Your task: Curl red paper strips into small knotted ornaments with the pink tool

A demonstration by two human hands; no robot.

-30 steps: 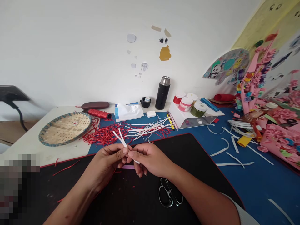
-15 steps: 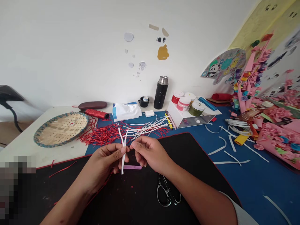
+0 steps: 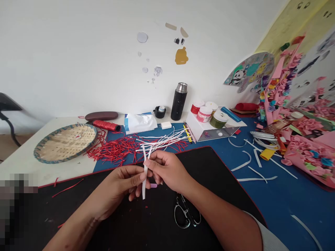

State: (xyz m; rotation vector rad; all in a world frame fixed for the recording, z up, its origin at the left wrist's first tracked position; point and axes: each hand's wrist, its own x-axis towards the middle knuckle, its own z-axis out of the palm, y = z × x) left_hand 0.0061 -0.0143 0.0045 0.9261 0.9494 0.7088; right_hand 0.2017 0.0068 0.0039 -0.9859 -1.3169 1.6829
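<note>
Both hands meet over the black mat (image 3: pixel 214 174). My left hand (image 3: pixel 119 186) pinches a pair of white paper strips (image 3: pixel 144 174) that stand nearly upright, their upper ends splayed apart. My right hand (image 3: pixel 167 170) is closed on the same strips from the right side, thumb and forefinger pressed together at their middle. A small purple piece (image 3: pixel 153 185) lies on the mat just under the fingers. Scissors (image 3: pixel 186 213) lie on the mat below my right wrist.
Behind the hands lie a heap of red strips (image 3: pixel 115 150) and white strips (image 3: pixel 167 139). A woven tray (image 3: pixel 65 142), red spool (image 3: pixel 106 125), black flask (image 3: pixel 179 101), paint jars (image 3: pixel 209 113) and pink paper crafts (image 3: pixel 306 139) ring the blue table cover (image 3: pixel 288 205).
The white strips turned from slanting left to nearly upright and shifted slightly right. My right hand moved up onto them. The camera view drifted a little.
</note>
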